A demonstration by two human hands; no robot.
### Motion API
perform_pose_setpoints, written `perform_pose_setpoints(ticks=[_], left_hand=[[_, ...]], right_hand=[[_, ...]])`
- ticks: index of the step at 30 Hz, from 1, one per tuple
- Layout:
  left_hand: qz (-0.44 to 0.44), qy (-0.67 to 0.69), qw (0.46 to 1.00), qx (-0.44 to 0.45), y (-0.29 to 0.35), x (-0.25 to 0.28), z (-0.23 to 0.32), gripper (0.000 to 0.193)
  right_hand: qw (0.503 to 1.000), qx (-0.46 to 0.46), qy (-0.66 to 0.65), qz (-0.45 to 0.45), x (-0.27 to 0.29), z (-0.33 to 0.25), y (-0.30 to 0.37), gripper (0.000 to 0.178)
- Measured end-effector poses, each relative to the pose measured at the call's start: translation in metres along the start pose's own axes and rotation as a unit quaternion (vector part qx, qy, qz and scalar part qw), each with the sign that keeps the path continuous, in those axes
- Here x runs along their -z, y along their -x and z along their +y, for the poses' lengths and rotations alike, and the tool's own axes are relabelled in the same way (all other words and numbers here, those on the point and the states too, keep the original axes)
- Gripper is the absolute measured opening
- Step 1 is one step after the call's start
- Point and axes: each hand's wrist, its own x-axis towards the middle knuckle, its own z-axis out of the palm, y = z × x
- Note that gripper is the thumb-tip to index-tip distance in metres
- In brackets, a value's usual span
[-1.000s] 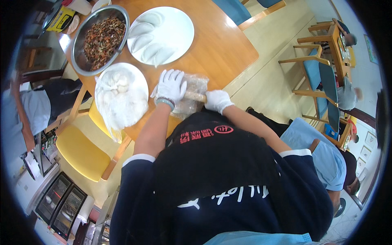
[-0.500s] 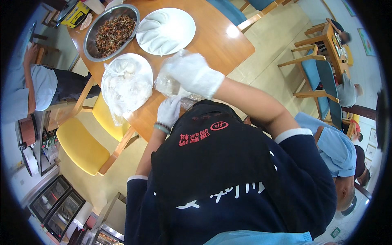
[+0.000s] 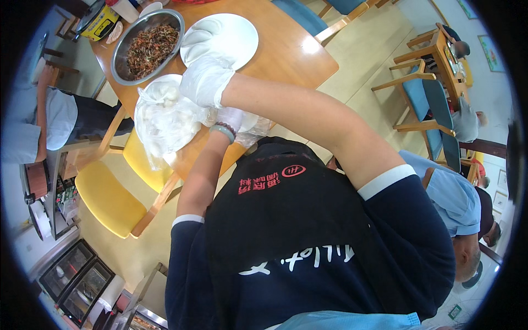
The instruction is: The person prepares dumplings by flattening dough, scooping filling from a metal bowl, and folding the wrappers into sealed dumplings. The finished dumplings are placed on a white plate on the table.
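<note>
In a white glove, my right hand (image 3: 204, 82) is over the edge of the plate with the plastic bag, its fingers turned away and hidden. Below its wrist, my gloved left hand (image 3: 230, 117) is beside clear plastic film (image 3: 254, 130) at the table's near edge; its fingers are mostly covered. A knotted clear plastic bag (image 3: 168, 124) with pale, dough-like lumps lies on a white plate (image 3: 139, 113) at the left. Beyond my right hand, pale half-moon dumplings (image 3: 196, 41) line the left side of another white plate (image 3: 242, 41).
A steel bowl (image 3: 116, 66) of shredded brown and orange filling stands at the back left, near a yellow appliance (image 3: 102, 23). Yellow chairs (image 3: 107, 198) flank the wooden table (image 3: 297, 60). A person (image 3: 60, 118) stands at the left; people sit at the right.
My right hand has moved left and its forearm now reaches across the table. My left hand has shifted up, farther onto the table.
</note>
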Motion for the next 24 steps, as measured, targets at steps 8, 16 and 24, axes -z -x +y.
perform_pose_setpoints(ticks=[8, 16, 24], left_hand=[[-0.140, -0.131, 0.980, 0.053, 0.044, 0.041, 0.063, 0.036], [0.026, 0.400, 0.769, 0.497, 0.048, -0.017, -0.055, 0.034], [0.156, 0.148, 0.945, 0.247, 0.105, 0.019, -0.033, 0.028]], right_hand=[[0.999, 0.039, -0.012, 0.017, 0.008, 0.002, 0.000, 0.022], [0.999, 0.023, -0.024, -0.033, 0.006, 0.007, 0.021, 0.022], [0.971, -0.184, -0.146, -0.052, -0.101, 0.039, 0.141, 0.022]])
